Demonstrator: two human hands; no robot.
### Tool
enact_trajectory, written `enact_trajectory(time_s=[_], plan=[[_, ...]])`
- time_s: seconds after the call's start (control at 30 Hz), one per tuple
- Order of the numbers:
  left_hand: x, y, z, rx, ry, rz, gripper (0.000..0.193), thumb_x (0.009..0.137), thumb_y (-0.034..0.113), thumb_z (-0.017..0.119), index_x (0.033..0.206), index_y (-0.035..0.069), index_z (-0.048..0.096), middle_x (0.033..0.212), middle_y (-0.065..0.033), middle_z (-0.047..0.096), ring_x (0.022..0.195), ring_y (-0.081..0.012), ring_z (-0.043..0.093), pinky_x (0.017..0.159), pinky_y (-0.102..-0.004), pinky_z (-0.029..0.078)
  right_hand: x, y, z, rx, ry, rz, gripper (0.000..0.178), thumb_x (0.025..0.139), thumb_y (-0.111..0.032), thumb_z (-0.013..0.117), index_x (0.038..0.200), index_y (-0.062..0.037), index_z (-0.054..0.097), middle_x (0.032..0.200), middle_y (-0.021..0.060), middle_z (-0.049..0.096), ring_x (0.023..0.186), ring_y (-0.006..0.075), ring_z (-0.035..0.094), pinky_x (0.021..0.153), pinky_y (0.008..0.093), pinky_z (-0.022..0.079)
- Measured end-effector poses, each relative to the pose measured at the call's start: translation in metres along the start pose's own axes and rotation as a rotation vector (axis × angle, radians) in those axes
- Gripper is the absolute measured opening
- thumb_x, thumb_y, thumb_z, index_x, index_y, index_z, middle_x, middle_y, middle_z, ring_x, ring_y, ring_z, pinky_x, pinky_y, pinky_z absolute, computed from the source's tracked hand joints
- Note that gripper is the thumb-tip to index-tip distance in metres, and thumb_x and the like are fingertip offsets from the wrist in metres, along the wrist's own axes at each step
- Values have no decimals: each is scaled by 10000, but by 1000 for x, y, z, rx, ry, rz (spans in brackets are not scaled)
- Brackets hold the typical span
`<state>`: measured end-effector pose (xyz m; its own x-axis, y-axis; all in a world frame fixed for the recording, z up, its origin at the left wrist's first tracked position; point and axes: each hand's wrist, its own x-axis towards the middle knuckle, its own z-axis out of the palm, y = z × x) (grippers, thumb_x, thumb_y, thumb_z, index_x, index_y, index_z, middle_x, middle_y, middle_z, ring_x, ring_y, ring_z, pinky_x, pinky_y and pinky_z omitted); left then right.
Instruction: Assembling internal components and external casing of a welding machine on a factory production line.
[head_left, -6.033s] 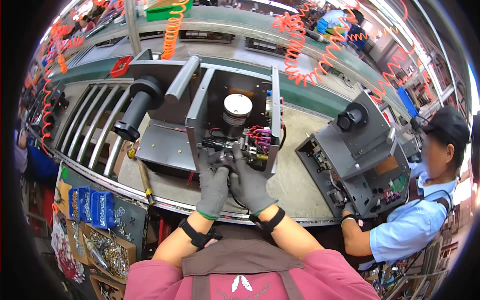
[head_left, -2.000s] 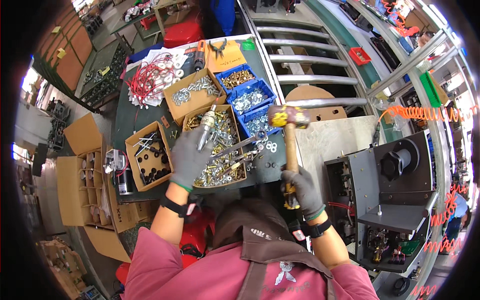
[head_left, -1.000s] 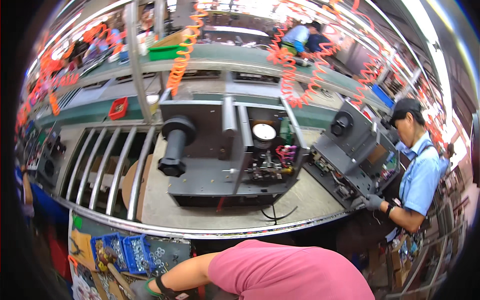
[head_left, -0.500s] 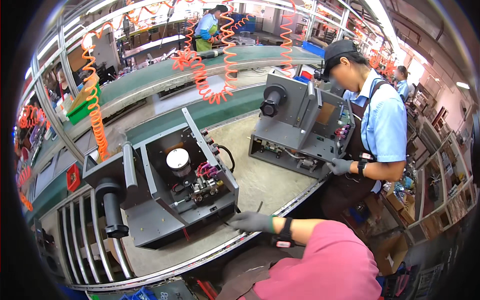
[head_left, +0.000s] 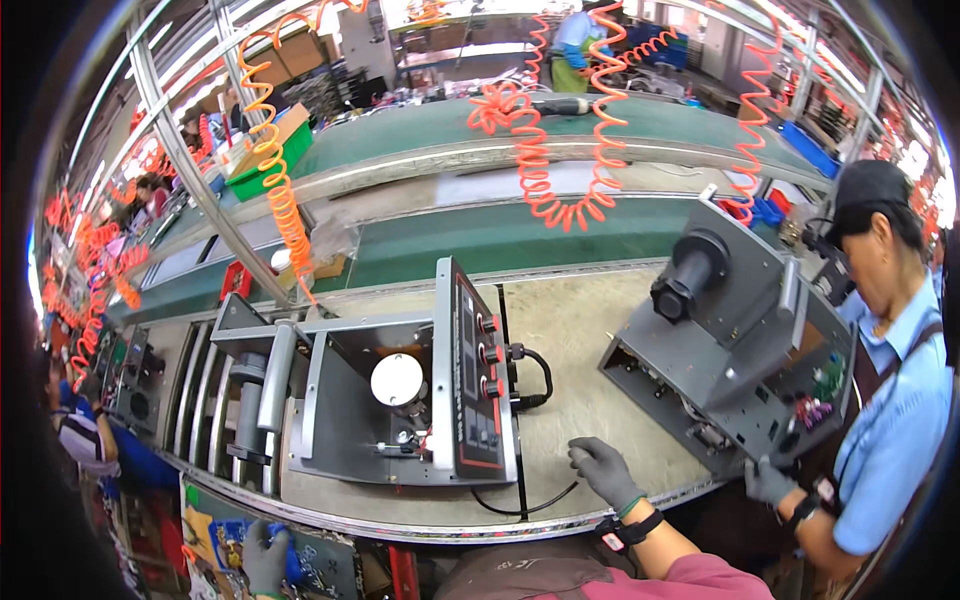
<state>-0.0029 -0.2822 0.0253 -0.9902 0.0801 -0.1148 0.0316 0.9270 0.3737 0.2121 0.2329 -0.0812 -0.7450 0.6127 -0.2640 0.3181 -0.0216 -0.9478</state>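
Observation:
A dark grey metal machine housing (head_left: 375, 465) sits on the bench, its top open, with a white round cap (head_left: 397, 379) inside and a control panel (head_left: 478, 385) with red-ringed knobs at its right end. My right hand (head_left: 605, 470), in a grey glove, is to the right of the housing, fingers loosely bent and apart, holding nothing. Close to its fingertips, but apart, lies the free end of a black cable (head_left: 540, 508) that runs from under the housing. My left hand (head_left: 265, 560), also gloved, is low at the left by a blue bin (head_left: 232, 535) of small parts, fingers extended.
A co-worker (head_left: 895, 330) in a light blue shirt stands at the right, a gloved hand near a second grey housing (head_left: 725, 370). Metal rollers (head_left: 190, 400) lie left of the first housing. Orange coiled hoses (head_left: 290, 220) hang over the green conveyor (head_left: 430, 240).
The first housing has been turned, so its control panel now faces right. My right hand has come away from its corner. My left hand has come into view by the blue bin.

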Motion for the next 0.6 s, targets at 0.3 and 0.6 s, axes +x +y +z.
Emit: enact_trajectory(time_s=[0.3, 0.6], plan=[[-39, 93, 71, -304, -176, -173, 499, 733, 204, 733, 1159, -6, 580, 976, -112, 637, 863, -174, 612, 786, -301, 490, 58, 21, -28, 162, 48, 60, 255, 907, -153, 556, 1109, 0, 578, 938, 72, 620, 789, 133, 603, 680, 261, 498], [-50, 134, 97, -368, -231, -355, 558, 747, 309, 726, 1201, 24, 568, 1133, -163, 607, 1018, -261, 608, 884, -352, 475, 103, 49, -4, -98, 141, 36, 311, 871, -108, 584, 1151, 15, 524, 975, 106, 614, 881, 155, 582, 778, 271, 477]])
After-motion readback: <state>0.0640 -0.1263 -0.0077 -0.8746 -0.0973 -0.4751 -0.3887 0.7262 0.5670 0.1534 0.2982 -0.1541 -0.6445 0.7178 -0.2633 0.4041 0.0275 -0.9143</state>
